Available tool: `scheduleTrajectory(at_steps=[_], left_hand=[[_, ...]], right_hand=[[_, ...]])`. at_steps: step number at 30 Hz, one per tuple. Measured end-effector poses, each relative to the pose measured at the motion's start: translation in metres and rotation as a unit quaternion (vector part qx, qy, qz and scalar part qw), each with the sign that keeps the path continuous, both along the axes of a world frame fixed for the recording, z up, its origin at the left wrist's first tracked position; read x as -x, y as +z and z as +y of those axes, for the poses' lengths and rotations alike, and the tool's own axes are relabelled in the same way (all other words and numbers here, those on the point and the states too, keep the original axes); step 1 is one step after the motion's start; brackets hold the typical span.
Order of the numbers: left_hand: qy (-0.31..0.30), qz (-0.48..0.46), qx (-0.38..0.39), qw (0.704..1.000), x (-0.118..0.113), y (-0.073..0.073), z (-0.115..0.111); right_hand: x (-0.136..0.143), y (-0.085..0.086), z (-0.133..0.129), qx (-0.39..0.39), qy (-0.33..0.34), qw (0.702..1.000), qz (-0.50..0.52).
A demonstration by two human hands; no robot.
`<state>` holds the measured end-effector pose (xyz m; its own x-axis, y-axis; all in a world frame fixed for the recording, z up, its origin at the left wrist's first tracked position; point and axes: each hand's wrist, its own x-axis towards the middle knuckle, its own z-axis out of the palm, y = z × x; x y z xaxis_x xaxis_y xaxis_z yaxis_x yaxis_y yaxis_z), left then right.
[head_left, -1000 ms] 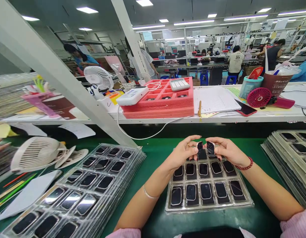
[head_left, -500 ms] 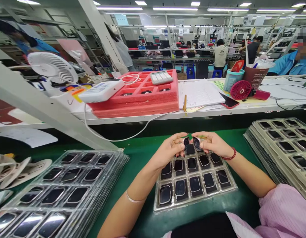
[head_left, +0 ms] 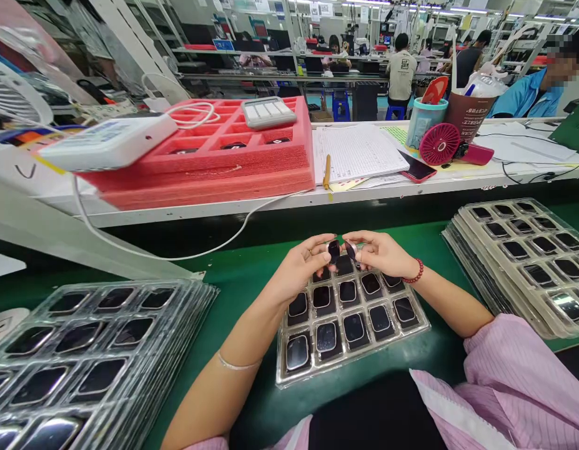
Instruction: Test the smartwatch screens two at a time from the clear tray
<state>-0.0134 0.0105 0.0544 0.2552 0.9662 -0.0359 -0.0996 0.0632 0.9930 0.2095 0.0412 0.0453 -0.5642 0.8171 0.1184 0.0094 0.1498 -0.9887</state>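
Note:
My left hand pinches a small smartwatch face, dark and square with a metal rim, between thumb and fingers. Close beside it, my right hand grips a second smartwatch face, which is turned nearly edge-on. Both hands are raised just above the far rows of a clear plastic tray. Several similar dark watch faces lie in the tray's pockets. My hands and the held pieces hide part of its far side.
Stacked trays of watch faces stand at left and right. On the shelf are a red foam box, a white device, papers, a phone and a pink fan. A white cable hangs down.
The view has swung right and down, shifting everything leftward. The watch face in my left hand now shows more of its front; the one in my right hand has turned more edge-on.

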Motion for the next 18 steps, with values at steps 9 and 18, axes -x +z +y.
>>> scheduleTrajectory(at_steps=[9,18], left_hand=[[0.051,0.09,-0.022,0.994,-0.004,-0.006,0.005],[0.046,0.122,-0.014,0.991,0.004,-0.021,0.015]], right_hand=[[0.004,-0.011,0.013,0.062,0.003,0.998,-0.003],[0.014,-0.023,0.017,-0.012,-0.018,0.997,-0.073]])
